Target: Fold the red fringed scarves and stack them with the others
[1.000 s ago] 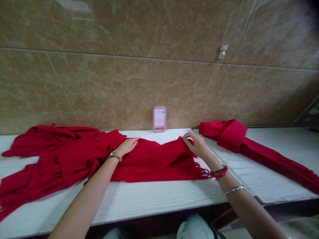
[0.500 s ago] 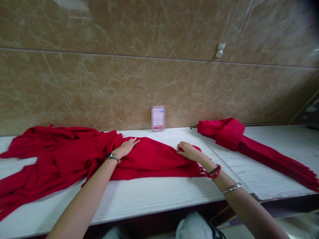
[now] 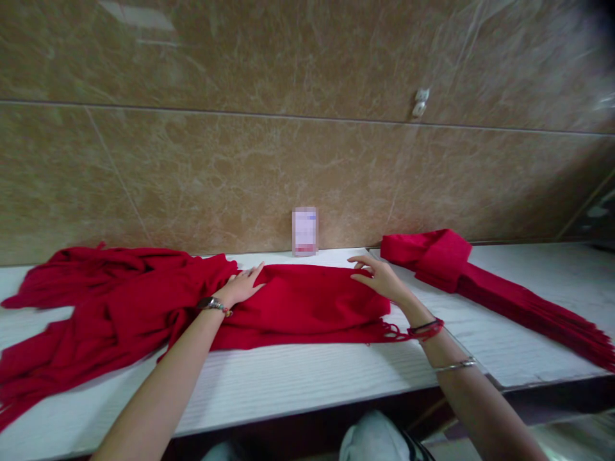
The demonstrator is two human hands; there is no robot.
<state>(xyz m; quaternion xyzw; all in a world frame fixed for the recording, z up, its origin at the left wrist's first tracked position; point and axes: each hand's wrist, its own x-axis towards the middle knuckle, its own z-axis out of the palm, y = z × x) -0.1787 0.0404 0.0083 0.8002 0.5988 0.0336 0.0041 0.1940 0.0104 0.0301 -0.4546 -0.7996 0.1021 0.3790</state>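
A red fringed scarf (image 3: 307, 304) lies across the white tabletop, flat in the middle and heaped in loose folds on the left. My left hand (image 3: 243, 287) rests on it with fingers spread, where the flat part meets the heap. Over the far right corner of the flat part is my right hand (image 3: 379, 278), its thumb and fingers apart; whether it touches the cloth there I cannot tell. Tangled fringe (image 3: 396, 331) hangs off the right end, near my right wrist.
To the right, a second red scarf (image 3: 442, 259) lies folded over, its long fringed tail pointing toward the near right. A small blurred card or box (image 3: 305, 232) stands against the brown marble wall (image 3: 216, 173). A seam runs between the white table panels (image 3: 528, 275).
My right hand has gone from a closed grasp to spread fingers and moved slightly away from me. The scarf's far right corner now lies squared out. My left hand stays put.
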